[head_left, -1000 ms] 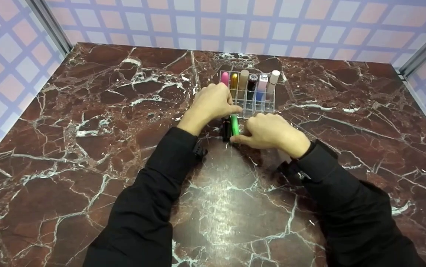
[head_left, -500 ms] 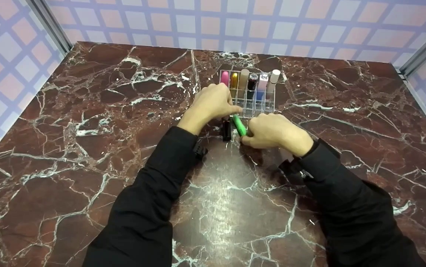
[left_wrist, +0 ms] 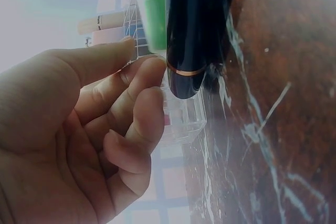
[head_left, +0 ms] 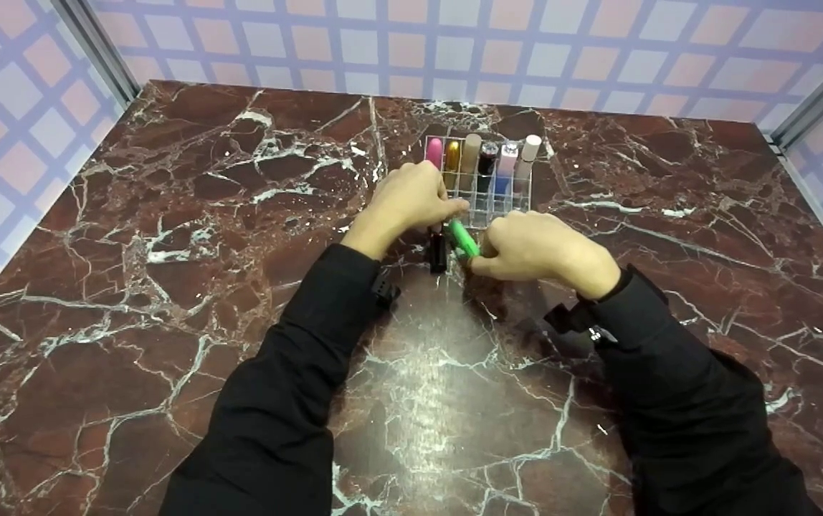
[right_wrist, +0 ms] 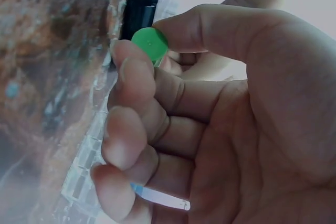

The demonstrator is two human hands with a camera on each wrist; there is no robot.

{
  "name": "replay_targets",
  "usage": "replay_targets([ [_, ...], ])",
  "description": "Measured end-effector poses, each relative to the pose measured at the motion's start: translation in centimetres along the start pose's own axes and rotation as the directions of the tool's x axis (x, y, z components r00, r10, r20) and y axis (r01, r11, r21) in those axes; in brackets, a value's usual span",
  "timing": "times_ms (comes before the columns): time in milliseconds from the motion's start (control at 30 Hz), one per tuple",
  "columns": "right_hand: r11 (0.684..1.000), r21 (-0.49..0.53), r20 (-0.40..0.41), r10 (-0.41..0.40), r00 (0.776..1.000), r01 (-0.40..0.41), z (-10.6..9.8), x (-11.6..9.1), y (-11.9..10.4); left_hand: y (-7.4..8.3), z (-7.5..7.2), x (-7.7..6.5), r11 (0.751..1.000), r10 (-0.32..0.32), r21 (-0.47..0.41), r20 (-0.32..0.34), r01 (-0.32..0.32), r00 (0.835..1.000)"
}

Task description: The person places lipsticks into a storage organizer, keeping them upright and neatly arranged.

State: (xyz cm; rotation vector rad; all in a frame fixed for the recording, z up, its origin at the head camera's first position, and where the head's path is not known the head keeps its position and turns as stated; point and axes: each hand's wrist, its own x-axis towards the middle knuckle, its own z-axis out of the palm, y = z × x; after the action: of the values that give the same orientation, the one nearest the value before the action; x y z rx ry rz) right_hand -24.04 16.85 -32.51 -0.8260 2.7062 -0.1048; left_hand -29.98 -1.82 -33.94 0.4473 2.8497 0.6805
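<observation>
My right hand (head_left: 544, 249) pinches a green lipstick-like tube (head_left: 463, 239) between thumb and fingertips; its round green end faces the right wrist view. The tube slants just in front of a clear divided organizer (head_left: 530, 208). Left of it, a black lipstick tube (left_wrist: 191, 30) with a thin gold band lies on the table, its rounded end towards the organizer. My left hand (head_left: 411, 195) is at the organizer's front left corner, fingers loosely curled and thumb stretched out over the front. In the left wrist view its fingertips are right beside the black tube, with nothing seen inside the palm.
Several cosmetic tubes stand in the organizer's back row: a pink one (head_left: 434, 152), a gold one (head_left: 452, 155), a tan one (head_left: 470, 154), a black one and paler ones. The dark red marbled table (head_left: 239, 287) reaches back to a checked wall (head_left: 454, 50).
The green tube has swung from beside the black tube to a slant, its near end going right. My right hand has shifted right and slightly back. The left hand stays put.
</observation>
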Motion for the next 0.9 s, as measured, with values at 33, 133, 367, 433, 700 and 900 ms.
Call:
replay_targets([
  [33,1.0,0.007,-0.003,0.0,1.0,0.0,-0.1,-0.1,0.0,0.0,0.0,0.0,1.0,0.0,-0.002,0.0,0.0,1.0],
  [133,1.0,0.021,-0.016,0.001,1.0,0.0,-0.3,-0.3,0.0,0.0,0.0,0.0,1.0,0.0,-0.011,0.002,0.0,1.0],
  [367,1.0,0.011,-0.046,0.017,0.999,-0.016,-0.8,-0.8,0.0,0.1,-0.1,-0.1,1.0,-0.009,-0.03,0.01,0.009,1.0],
  [433,1.0,0.013,-0.052,0.018,0.998,-0.018,-1.0,-1.0,0.0,0.2,-0.1,-0.1,0.999,-0.019,-0.046,0.016,0.02,1.0],
  [700,1.0,0.018,-0.11,0.026,0.994,-0.024,-1.6,-1.5,-0.1,0.4,-0.2,-0.3,0.985,-0.021,-0.171,0.06,0.031,0.998],
  [900,0.998,0.03,-0.164,0.051,0.985,-0.046,-1.6,-1.5,-0.2,-0.3,-0.5,-0.2,0.939,0.078,-0.343,0.125,-0.031,0.989],
])
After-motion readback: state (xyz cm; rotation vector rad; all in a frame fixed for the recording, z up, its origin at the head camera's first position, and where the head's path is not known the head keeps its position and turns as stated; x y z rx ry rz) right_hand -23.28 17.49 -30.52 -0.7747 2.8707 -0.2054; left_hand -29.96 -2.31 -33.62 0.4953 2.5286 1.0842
